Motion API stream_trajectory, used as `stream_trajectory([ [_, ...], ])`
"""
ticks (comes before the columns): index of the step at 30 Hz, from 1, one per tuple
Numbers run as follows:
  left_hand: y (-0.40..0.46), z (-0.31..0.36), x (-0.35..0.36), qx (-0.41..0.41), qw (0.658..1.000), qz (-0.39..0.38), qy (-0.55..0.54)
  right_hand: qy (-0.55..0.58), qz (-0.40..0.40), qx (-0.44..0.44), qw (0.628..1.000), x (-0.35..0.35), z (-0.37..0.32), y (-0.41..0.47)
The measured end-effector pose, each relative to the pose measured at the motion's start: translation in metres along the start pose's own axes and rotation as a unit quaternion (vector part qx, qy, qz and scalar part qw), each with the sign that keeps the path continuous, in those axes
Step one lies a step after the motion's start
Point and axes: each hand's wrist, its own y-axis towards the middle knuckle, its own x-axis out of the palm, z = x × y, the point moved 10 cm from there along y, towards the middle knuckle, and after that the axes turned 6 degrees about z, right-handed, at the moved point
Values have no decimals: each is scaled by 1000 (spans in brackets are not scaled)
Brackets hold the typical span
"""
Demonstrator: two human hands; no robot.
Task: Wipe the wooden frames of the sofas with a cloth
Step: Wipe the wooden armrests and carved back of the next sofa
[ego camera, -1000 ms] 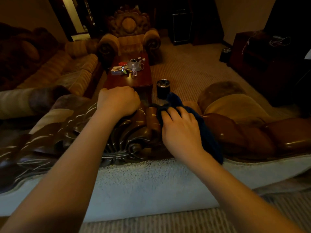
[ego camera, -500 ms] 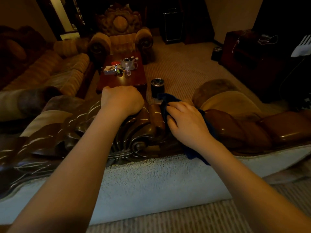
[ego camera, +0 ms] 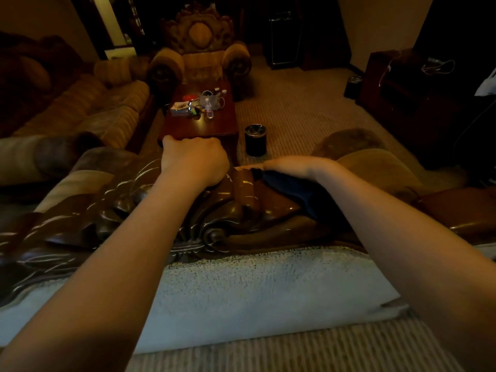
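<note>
A: What's underfoot and around?
B: Pale striped carpet [ego camera: 295, 108] runs through a dim room. A carved armchair [ego camera: 200, 49] stands at the far end, a striped sofa [ego camera: 88, 108] along the left, and a dark red tabletop [ego camera: 212, 127] between them carries a small bottle and clutter. A black cylindrical bin [ego camera: 255, 140] stands on the carpet just beside it.
A: And nearer?
B: The glossy carved wooden frame [ego camera: 222, 210] of a sofa back, with whitish fabric [ego camera: 255, 291] below it.
A: The hands?
B: The left hand [ego camera: 194, 161] rests on the crest, fingers curled into a fist. The right hand [ego camera: 298, 166] presses the dark blue cloth [ego camera: 300, 191] onto the frame; its fingers are hidden over the far edge, so I cannot tell its grip
</note>
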Motion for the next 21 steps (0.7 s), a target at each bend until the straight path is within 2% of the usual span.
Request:
stream_trajectory([
  [3,-1,0,1,-1,1000,-7,-3,-118,122,-45,984,-21,12,-14],
  [5,-1,0,2,-3,1000,-8,3,-138,205,-63,967,-25,19,-27],
  [7,-1,0,1,-7,1000,-4,6,-129,290,-129,940,-22,14,-50],
  [10,-2,1,-2,-10,1000,1,-1,-52,406,-277,869,-7,-14,-101],
  [12,-5,1,-3,-4,1000,0,-7,18,440,-333,834,14,-35,-124],
  [15,-9,1,-6,14,1000,6,-3,63,453,-374,807,42,-71,-132],
  [17,-8,-1,-11,9,999,18,-26,63,444,-357,819,38,-84,-114],
  [18,-6,-4,-13,0,998,21,-53,60,433,-325,838,30,-85,-97],
  [21,-1,-15,-19,-22,989,16,-147,-30,375,-165,912,11,-73,-34],
])
